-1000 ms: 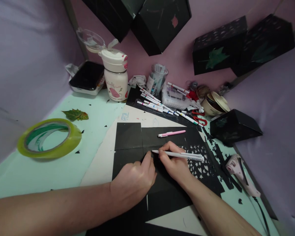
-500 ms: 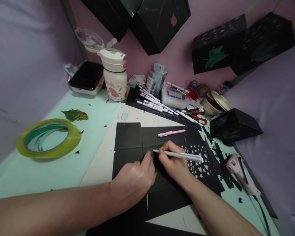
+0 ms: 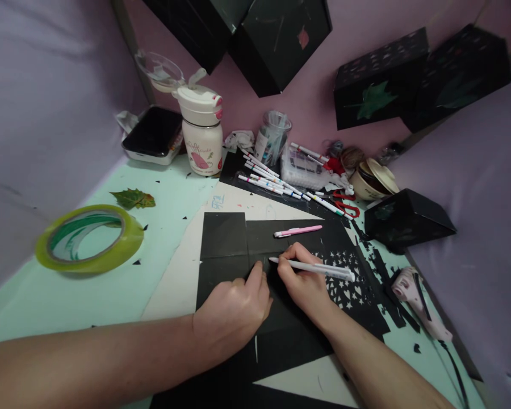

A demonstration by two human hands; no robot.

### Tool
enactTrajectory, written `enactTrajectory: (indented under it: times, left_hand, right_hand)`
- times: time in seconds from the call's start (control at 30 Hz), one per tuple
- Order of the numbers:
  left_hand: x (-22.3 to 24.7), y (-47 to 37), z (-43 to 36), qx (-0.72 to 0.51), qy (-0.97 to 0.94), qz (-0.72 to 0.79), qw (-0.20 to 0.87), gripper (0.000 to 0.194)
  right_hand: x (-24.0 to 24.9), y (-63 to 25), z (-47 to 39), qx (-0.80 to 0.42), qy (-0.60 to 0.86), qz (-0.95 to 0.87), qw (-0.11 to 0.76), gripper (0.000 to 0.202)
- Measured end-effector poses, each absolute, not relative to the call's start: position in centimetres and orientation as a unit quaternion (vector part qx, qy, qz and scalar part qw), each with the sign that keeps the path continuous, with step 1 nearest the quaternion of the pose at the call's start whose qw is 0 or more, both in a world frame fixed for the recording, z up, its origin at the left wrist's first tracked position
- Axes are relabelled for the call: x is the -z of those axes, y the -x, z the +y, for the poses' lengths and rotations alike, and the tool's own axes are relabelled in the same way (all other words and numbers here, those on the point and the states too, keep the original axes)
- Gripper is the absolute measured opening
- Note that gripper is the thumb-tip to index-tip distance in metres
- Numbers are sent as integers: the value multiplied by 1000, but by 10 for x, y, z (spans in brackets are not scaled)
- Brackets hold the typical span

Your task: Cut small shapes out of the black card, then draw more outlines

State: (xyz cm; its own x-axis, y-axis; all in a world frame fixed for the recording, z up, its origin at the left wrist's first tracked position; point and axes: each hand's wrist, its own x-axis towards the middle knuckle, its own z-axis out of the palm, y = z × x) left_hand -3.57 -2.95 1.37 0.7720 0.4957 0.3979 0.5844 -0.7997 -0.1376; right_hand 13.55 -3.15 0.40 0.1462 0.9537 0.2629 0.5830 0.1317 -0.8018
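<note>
A white pen (image 3: 323, 268) is pinched in my right hand (image 3: 304, 278), its tip down at the black paper (image 3: 223, 236). Just left of that tip, a short pale mark shows on the paper. My left hand (image 3: 236, 307) presses on the same sheet, index finger stretched toward the pen tip and the other fingers bent beside it. The black paper has fold lines and lies over a white sheet (image 3: 174, 272). Above my right hand lies a pink pen (image 3: 298, 231). Small star and heart cut-outs (image 3: 344, 278) fill the paper's right part, partly behind my right hand.
At left are a yellow-green tape roll (image 3: 130, 244) and a leaf (image 3: 133, 198). Behind stand a bottle (image 3: 202, 147), a jar (image 3: 272, 139) and several markers (image 3: 276, 184). A glue gun (image 3: 421, 304), red-handled scissors (image 3: 347, 210) and a black box (image 3: 409, 218) lie right. Black boxes (image 3: 281, 48) hang above.
The pen tip has shifted slightly right, away from my left index fingertip. A short pale mark now shows between them. My left hand stays on the paper.
</note>
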Motion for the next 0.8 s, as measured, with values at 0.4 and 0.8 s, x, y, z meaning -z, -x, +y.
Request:
enactTrajectory:
  times: [0.4, 0.8]
  left_hand:
    - [-13, 36, -30, 165, 936, -289, 119, 27]
    - [-12, 36, -30, 159, 936, -288, 125, 28]
  right_hand:
    - [-5, -136, -33, -219, 617, -627, 422, 20]
    - [-9, -135, -35, -246, 606, -639, 404, 20]
